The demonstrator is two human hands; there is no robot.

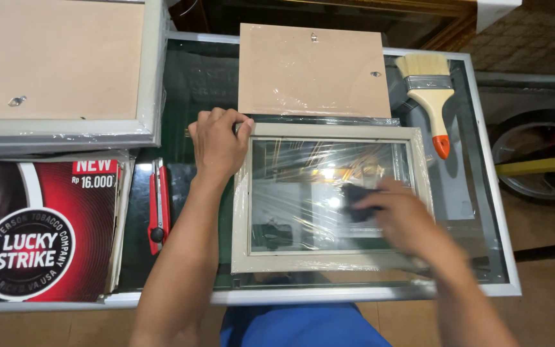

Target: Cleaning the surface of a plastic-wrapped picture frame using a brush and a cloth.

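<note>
My right hand [401,215] lay on the glass of the picture frame [330,198], fingers curled around a dark cloth [357,200], pinching it vs. the pane; hand was blurred, so exact finger positions: can't tell. The frame, cream-coloured w/ shrink wrap, lay flat on the glass table [483,212], near its front edge. My left hand [218,142] pressed the frame's upper-left corner, fingers bent and close together over the edge. Left of that arm: a red utility knife [157,204], then a red-and-black poster [40,228] on a stack. Farther back: a brown backing board [313,69] touching the frame's top edge, a paintbrush [433,96] w/ orange-tipped handle to its right, and a larger grey frame [65,71], back up, at far left.
</note>
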